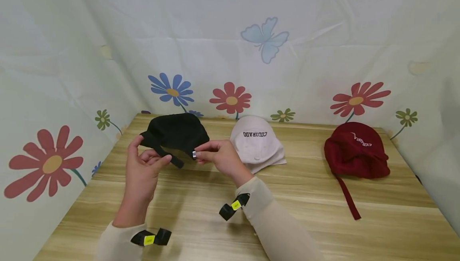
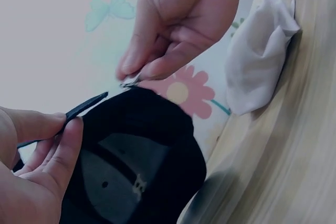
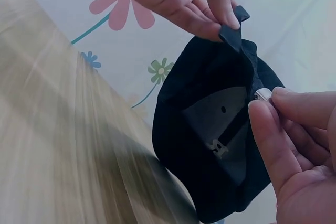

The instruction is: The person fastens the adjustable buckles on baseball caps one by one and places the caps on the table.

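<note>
A black baseball cap (image 1: 176, 131) is held up over the table's left part, its hollow inside facing the wrist cameras. My left hand (image 1: 143, 169) pinches the cap's loose black strap (image 2: 86, 107) between thumb and fingers; the strap's end sticks out free. With thumb and forefinger my right hand (image 1: 221, 155) pinches the small silver metal buckle (image 3: 263, 95) at the other side of the cap's back opening. In the head view strap end and buckle stand apart. Light lettering (image 3: 218, 148) shows inside the cap.
A white cap (image 1: 253, 143) lettered COLORADO lies just right of my right hand. Farther right lies a dark red cap (image 1: 355, 151), its strap (image 1: 347, 197) trailing toward the front. Flower-printed white cloth (image 1: 201, 33) hangs behind the wooden table (image 1: 201, 221).
</note>
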### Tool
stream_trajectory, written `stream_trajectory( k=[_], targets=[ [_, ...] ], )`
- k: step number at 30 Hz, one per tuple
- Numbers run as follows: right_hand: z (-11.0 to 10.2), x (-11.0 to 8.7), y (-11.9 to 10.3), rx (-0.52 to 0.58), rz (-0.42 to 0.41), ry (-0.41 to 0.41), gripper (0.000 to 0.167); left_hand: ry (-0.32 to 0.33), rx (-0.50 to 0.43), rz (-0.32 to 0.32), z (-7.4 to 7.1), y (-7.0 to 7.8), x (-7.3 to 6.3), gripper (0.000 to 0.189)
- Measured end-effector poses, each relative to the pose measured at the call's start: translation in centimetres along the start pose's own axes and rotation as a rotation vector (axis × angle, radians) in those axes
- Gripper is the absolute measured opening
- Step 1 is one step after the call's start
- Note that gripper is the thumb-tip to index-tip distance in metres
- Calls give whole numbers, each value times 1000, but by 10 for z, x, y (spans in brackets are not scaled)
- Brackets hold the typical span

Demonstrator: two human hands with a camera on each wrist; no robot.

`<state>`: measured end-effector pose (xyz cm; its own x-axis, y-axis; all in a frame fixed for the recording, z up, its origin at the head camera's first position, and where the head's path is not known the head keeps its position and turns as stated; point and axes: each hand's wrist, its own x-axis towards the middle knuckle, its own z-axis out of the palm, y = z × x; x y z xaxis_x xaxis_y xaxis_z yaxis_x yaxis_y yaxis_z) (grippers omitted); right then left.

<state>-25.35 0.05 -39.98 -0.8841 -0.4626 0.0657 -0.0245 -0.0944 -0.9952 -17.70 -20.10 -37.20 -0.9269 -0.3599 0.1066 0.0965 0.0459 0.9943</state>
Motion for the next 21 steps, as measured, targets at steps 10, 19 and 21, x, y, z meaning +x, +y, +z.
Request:
stream_trajectory(
  k=[10, 19, 21],
  targets=[
    [5, -4, 4, 113, -2, -31, 22, 70, -36, 33, 15, -9, -4, 95],
    [8, -3, 12, 182, -2, -19, 23, 103, -88, 58, 24, -14, -7, 95],
    [8, -3, 13, 194, -1, -19, 24, 111, -92, 59, 26, -15, -7, 94]
  ],
)
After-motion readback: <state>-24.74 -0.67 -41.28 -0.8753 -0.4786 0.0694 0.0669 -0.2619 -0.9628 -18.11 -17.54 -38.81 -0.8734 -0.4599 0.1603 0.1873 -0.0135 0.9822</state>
